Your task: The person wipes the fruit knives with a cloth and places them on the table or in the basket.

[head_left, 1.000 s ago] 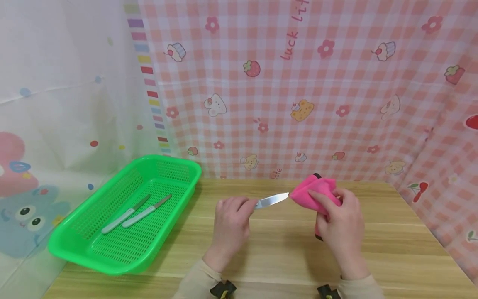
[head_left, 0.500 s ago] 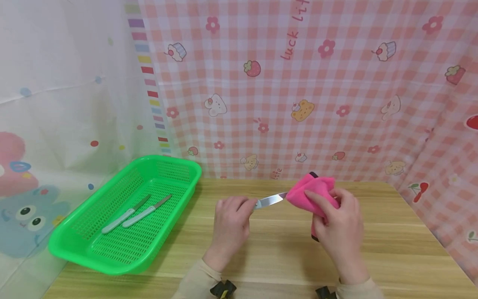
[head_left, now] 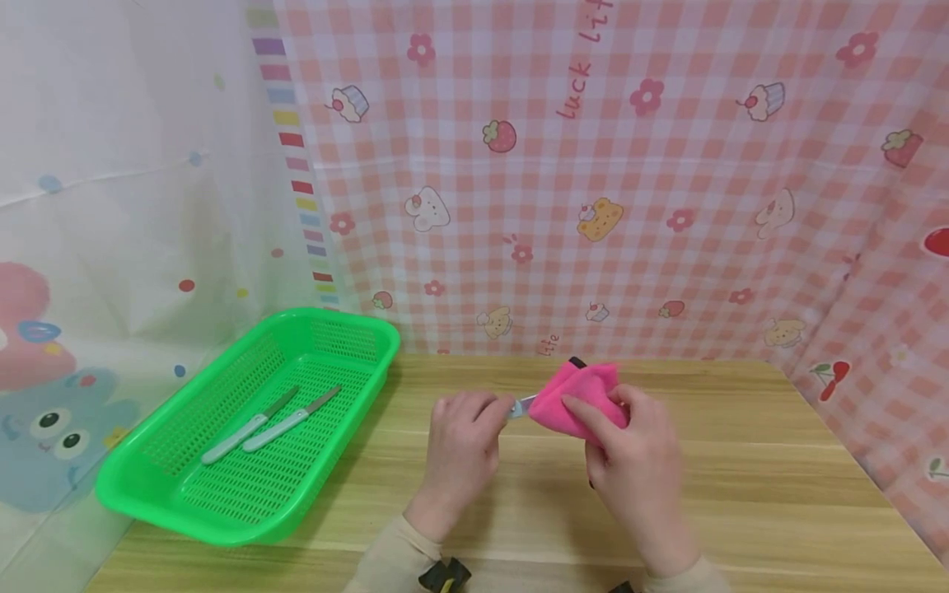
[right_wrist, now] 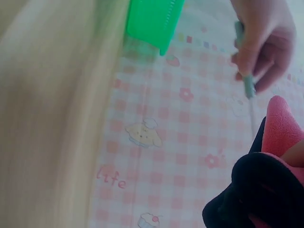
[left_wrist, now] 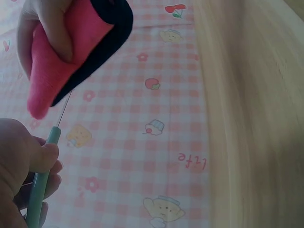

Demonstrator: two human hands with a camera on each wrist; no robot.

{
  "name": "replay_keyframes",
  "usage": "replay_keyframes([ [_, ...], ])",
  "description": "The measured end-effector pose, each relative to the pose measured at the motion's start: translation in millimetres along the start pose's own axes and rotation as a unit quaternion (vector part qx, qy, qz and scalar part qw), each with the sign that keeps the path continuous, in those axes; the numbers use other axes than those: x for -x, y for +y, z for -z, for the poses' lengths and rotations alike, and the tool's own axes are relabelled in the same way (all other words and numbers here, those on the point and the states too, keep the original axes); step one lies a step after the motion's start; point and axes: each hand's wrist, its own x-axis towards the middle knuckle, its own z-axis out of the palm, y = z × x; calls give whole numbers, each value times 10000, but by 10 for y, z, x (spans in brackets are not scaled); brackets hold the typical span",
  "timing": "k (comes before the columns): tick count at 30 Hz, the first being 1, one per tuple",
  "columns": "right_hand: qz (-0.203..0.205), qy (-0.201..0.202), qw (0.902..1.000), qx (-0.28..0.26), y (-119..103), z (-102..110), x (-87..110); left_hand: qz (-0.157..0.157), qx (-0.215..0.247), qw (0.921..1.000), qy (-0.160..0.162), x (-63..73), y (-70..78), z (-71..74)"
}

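Note:
My left hand (head_left: 461, 441) grips the pale green handle of a knife (left_wrist: 40, 190), its blade pointing right. In my right hand (head_left: 639, 469) is a folded pink cloth (head_left: 574, 403) with a black edge, pinched around the blade. Only a short stretch of blade near the handle shows in the head view; the cloth hides the rest. In the left wrist view the cloth's pink tip lies close to the handle. The right wrist view shows the cloth's dark underside, with the left hand and knife handle beyond it.
A green plastic basket (head_left: 296, 520) stands on the wooden table (head_left: 771, 494) at the left. Two knives (head_left: 292, 420) with pale handles lie inside it. A pink checked sheet (head_left: 474, 181) hangs behind the table, and a white patterned sheet (head_left: 133, 206) hangs at the left.
My right hand and the cloth have slid left along the blade towards the handle, covering most of the metal that showed earlier. The left hand has stayed nearly still.

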Motion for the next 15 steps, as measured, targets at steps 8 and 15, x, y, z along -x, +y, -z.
replay_keyframes([
  [8, -130, -31, 9998, 127, -52, -84, 50, -284, 13, 9995, 160, -5, 21, -9],
  [15, -251, -35, 9997, 42, -46, -92, 56, -133, 209, 9997, 14, -5, 25, 13],
])
